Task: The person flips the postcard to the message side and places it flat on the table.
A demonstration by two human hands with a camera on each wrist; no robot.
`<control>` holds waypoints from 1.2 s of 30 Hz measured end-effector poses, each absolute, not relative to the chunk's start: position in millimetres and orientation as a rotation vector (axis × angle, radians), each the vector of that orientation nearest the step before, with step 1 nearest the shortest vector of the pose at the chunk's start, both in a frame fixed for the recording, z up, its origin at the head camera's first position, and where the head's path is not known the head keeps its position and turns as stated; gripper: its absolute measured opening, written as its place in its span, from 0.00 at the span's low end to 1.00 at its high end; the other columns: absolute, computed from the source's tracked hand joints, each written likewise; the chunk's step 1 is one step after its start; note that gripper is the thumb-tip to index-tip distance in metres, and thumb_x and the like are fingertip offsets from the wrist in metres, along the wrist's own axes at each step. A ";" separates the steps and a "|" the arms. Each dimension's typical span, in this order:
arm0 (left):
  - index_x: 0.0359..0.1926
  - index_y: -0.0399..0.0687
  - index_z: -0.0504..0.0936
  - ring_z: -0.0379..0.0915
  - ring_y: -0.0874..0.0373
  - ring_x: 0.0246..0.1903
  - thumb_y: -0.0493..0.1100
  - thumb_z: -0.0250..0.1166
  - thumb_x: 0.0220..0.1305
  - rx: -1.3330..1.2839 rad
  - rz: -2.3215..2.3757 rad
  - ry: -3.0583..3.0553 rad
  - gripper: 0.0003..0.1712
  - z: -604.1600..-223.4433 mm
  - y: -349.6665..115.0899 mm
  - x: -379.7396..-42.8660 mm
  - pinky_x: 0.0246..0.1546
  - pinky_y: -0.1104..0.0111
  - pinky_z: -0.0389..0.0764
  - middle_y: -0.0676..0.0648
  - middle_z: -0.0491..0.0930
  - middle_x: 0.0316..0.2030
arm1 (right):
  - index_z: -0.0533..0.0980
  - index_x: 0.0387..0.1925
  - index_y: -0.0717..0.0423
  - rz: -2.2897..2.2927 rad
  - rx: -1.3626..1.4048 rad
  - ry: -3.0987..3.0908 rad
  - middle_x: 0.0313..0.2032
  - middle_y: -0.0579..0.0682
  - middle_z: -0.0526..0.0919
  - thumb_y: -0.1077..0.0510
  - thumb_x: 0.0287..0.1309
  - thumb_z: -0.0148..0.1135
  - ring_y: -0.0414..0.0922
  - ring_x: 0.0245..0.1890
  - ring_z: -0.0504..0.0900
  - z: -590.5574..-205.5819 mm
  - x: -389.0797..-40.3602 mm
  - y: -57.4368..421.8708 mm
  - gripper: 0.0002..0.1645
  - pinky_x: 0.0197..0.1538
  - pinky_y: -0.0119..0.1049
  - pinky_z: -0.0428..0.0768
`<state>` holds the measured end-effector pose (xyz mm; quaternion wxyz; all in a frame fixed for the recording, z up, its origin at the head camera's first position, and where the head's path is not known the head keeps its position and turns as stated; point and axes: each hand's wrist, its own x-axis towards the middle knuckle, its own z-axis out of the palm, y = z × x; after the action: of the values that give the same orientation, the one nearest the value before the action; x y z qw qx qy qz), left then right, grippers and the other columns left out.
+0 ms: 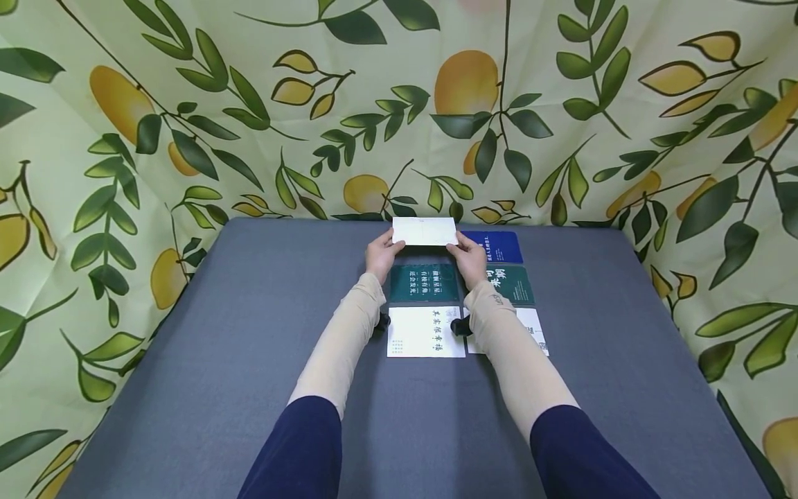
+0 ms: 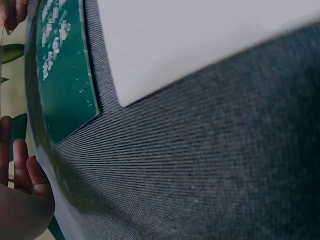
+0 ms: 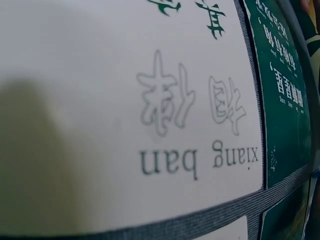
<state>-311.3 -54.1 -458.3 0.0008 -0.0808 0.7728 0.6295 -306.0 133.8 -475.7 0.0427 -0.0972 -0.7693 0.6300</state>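
White card [image 1: 424,231] pinched at its two ends by the left hand [image 1: 379,255] and the right hand [image 1: 470,260], near the far edge of the grey table [image 1: 280,312].
It is held beyond a green card [image 1: 424,283] printed 有棱有角 and 还会发光, beside a blue card [image 1: 501,247]; on the nearer white card [image 1: 413,333], 其实很幸福 is printed, and "xiang ban" can be read in the right wrist view.

Head view's pretty bright and even, just soft shadow bands down the table [image 1: 411,416]. Left wrist is way dimmer, almost black at right, and the green card [image 2: 70,95] has smeary lettering [image 2: 55,46]. Right wrist has a murky shadow over the white card [image 3: 120,115]. Both wrist views warp near the edges.
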 end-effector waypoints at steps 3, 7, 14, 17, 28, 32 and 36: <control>0.65 0.48 0.68 0.73 0.55 0.39 0.42 0.64 0.59 -0.250 1.842 2.550 0.32 -461.1 -55.7 -310.8 0.46 0.67 0.73 0.43 0.80 0.38 | 0.66 0.64 0.53 1.846 -0.299 -2.436 0.55 0.58 0.77 0.57 0.59 0.60 0.51 0.55 0.75 -479.9 -307.4 134.5 0.31 0.60 0.44 0.71; 0.63 0.44 0.70 0.63 0.59 0.25 0.41 0.64 0.58 -0.247 1.667 2.708 0.30 -465.3 -56.5 -309.0 0.30 0.71 0.66 0.51 0.70 0.23 | 0.68 0.62 0.55 1.664 -0.252 -2.585 0.48 0.59 0.79 0.57 0.58 0.60 0.52 0.48 0.77 -483.4 -306.7 133.3 0.29 0.55 0.47 0.74; 0.62 0.44 0.71 0.61 0.62 0.22 0.41 0.65 0.58 -0.307 1.464 2.772 0.30 -469.1 -51.4 -305.3 0.27 0.71 0.66 0.49 0.71 0.24 | 0.64 0.63 0.59 1.489 -0.224 -2.750 0.44 0.58 0.75 0.59 0.60 0.55 0.50 0.42 0.72 -486.4 -302.4 130.8 0.29 0.52 0.46 0.74; 0.61 0.43 0.72 0.66 0.59 0.25 0.41 0.65 0.57 -0.305 1.418 2.774 0.29 -470.9 -51.9 -306.6 0.32 0.67 0.72 0.45 0.78 0.30 | 0.63 0.64 0.60 1.455 -0.226 -2.807 0.48 0.60 0.76 0.59 0.61 0.53 0.51 0.46 0.74 -486.7 -302.1 130.9 0.29 0.55 0.46 0.74; 0.57 0.44 0.76 0.73 0.52 0.55 0.45 0.68 0.52 -0.257 1.276 2.790 0.29 -544.0 -65.7 -368.8 0.55 0.62 0.75 0.44 0.76 0.57 | 0.64 0.61 0.68 1.248 -0.143 -3.003 0.59 0.66 0.70 0.59 0.60 0.51 0.58 0.61 0.70 -476.2 -303.6 128.1 0.29 0.63 0.49 0.68; 0.54 0.40 0.78 0.73 0.50 0.53 0.41 0.67 0.52 -0.348 1.266 2.801 0.26 -498.1 -56.5 -336.5 0.55 0.63 0.75 0.42 0.77 0.55 | 0.64 0.61 0.69 1.264 -0.137 -3.010 0.59 0.67 0.69 0.59 0.60 0.51 0.59 0.61 0.68 -471.7 -304.5 126.8 0.29 0.64 0.50 0.67; 0.57 0.40 0.75 0.71 0.48 0.56 0.40 0.63 0.56 -0.372 1.184 2.826 0.26 -471.8 -48.5 -318.7 0.59 0.61 0.72 0.41 0.76 0.57 | 0.64 0.61 0.69 1.241 -0.137 -3.005 0.58 0.68 0.68 0.59 0.59 0.51 0.59 0.59 0.68 -471.8 -306.6 127.5 0.29 0.64 0.50 0.66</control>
<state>-318.7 -48.5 -471.8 0.0276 -0.1206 0.9152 0.3835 -306.6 127.5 -471.8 -0.0565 -0.0420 -0.9220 0.3808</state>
